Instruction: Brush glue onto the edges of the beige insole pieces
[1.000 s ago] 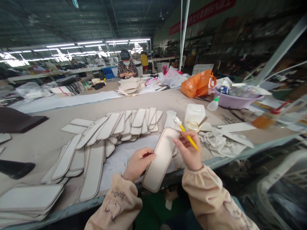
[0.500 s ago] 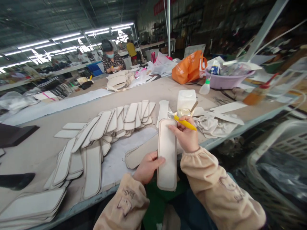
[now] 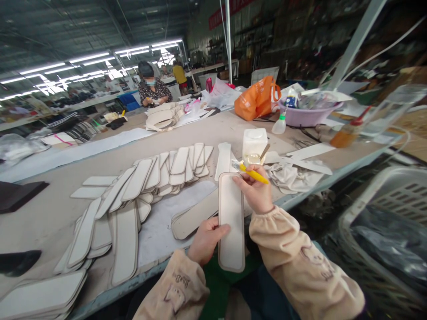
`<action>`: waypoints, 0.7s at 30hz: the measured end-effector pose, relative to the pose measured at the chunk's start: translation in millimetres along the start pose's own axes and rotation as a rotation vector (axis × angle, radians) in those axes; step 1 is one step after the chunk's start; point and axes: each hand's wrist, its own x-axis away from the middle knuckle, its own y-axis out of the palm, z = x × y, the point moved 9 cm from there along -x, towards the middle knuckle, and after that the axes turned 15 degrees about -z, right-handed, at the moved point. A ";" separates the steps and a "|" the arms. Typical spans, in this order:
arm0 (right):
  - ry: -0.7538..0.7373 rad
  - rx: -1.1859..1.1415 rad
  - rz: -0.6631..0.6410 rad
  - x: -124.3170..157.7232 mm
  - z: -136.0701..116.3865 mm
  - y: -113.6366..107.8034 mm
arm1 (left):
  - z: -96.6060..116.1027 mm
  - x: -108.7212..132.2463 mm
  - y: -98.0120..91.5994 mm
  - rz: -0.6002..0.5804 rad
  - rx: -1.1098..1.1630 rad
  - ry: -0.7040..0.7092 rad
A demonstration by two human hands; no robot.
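A long white panel (image 3: 231,249) with rounded corners and a tan border is held upright over the table's front edge. My left hand (image 3: 208,240) pinches its left side, thumb on the white face. At the top right corner, my right hand (image 3: 256,191) grips the panel with thumb and fingers. That same hand also holds a yellow-handled brush (image 3: 254,174), its pale tip pointing left above the panel. Just behind the brush stands a white plastic container (image 3: 254,141) with a stick in it. Several tan-faced panels (image 3: 193,215) lie stacked left of the held one.
Overlapping white panels (image 3: 125,222) spread across the table's left half. A crumpled cloth (image 3: 287,175) lies to the right, with a small green-capped bottle (image 3: 279,124), an orange bag (image 3: 255,100) and a purple basin (image 3: 307,114) behind. A plastic crate (image 3: 347,226) stands at the right. Another person sits across the table.
The view has shifted slightly, and the held panel sits a little lower in it. Both hands keep their hold on the panel, and the brush stays in the right hand.
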 end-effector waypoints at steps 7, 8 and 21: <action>0.002 0.031 0.007 -0.3 0.0 3.0 | 0.4 1.4 0.8 -0.007 0.022 0.013; 0.001 0.032 0.010 -0.4 -0.3 2.9 | 0.0 1.7 1.3 -0.012 0.043 0.016; -0.070 0.098 0.080 -6.7 -5.5 -18.9 | -42.4 7.7 24.0 -0.243 0.187 -0.116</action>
